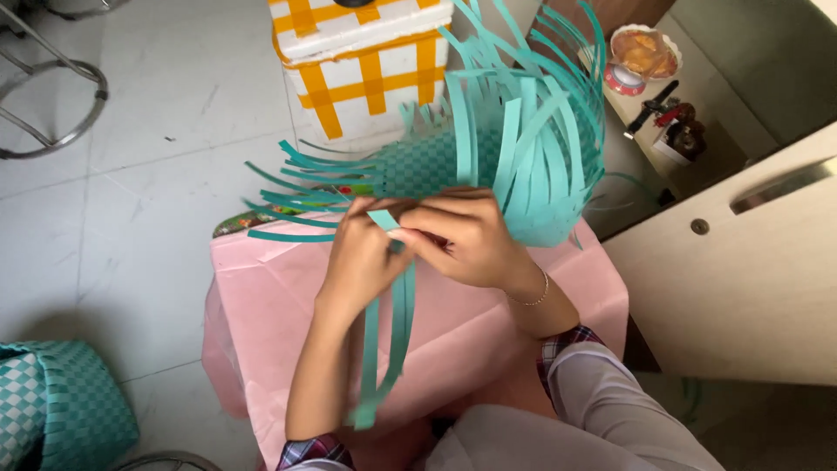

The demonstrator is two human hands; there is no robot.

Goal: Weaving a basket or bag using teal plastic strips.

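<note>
pink table, both hands pinching teal strip, half-woven basket

Bright, even daylight; soft shadows

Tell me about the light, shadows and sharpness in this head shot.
Head view: soft, even daylight; white floor tiles look bright and slightly washed out. Only faint shadows show, under the hands on the pink cover. The left hand, right hand and teal strips are fairly sharp. Wide-angle bend shows at the cabinet edge.
</note>
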